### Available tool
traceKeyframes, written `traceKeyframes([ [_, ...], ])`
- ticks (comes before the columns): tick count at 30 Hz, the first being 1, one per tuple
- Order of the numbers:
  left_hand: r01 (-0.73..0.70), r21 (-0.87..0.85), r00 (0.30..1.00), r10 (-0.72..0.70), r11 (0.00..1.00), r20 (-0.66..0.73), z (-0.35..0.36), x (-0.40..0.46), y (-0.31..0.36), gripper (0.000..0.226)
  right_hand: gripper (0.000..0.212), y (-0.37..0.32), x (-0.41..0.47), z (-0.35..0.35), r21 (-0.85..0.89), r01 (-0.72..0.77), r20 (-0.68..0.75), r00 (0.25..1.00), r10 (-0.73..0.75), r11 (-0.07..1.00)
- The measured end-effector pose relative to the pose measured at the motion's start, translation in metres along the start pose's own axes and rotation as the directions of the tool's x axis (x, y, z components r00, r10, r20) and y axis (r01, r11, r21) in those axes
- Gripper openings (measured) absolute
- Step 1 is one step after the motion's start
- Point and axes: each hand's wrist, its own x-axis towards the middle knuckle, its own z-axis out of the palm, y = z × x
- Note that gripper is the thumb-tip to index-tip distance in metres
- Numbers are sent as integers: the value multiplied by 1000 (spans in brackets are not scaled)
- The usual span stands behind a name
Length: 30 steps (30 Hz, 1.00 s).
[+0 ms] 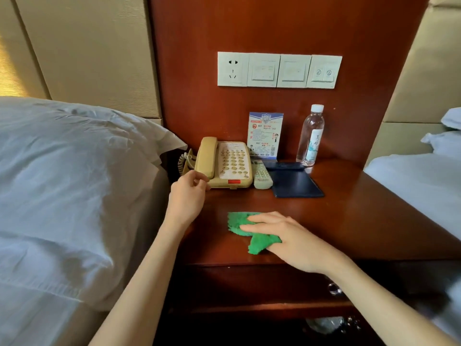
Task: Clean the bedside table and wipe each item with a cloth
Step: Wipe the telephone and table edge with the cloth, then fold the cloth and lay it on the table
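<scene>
Right hand (287, 237) lay flat on the green cloth (239, 224), fingers (254, 218) straight, pressing it to the front of the surface (349, 221). Left hand (185, 199) hovered near the phone (225, 164), fingers loosely curled, holding nothing. The phone sat just beyond and right of that hand, long axis running front to back (handset on its near side). Left hand was plainly the closer. Remote (260, 174), wallet (295, 183) and bottle (310, 136) stood further right, untouched.

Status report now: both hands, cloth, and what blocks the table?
Right hand flat on green cloth. Left hand empty beside phone. Phone, remote, bottle crowd the back.
</scene>
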Motion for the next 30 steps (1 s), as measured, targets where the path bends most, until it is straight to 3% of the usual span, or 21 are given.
traceKeyframes([
  [6, -178, 142, 975, 155, 974, 157, 50, -21, 33, 16, 45, 69, -70, -39, -37, -325, -187, 931, 313, 945],
  [12, -304, 244, 926, 225, 921, 304, 90, -41, 46, 13, 42, 169, -93, -92, -65, -662, -331, 720, 610, 747],
  [15, -303, 258, 923, 216, 917, 317, 101, -46, 51, 16, 43, 191, -81, -103, -15, -730, -372, 638, 674, 683],
  [17, -309, 271, 928, 226, 912, 297, 103, -47, 53, 18, 42, 188, -70, -98, -17, -695, -333, 682, 652, 719],
  [20, -311, 263, 940, 254, 913, 230, 102, -47, 53, 16, 42, 158, -67, -79, -32, -523, -247, 830, 501, 851],
  [23, -327, 256, 939, 282, 910, 197, 102, -49, 53, 16, 46, 122, -86, -58, 40, -369, -213, 905, 369, 929],
  [27, -399, 232, 907, 345, 887, 241, 103, -53, 53, 15, 52, 104, -122, -51, 91, -301, -219, 924, 314, 949],
  [30, -457, 149, 866, 400, 877, 302, 105, -60, 57, 14, 45, 96, -128, -65, 365, -257, -351, 852, 388, 895],
])
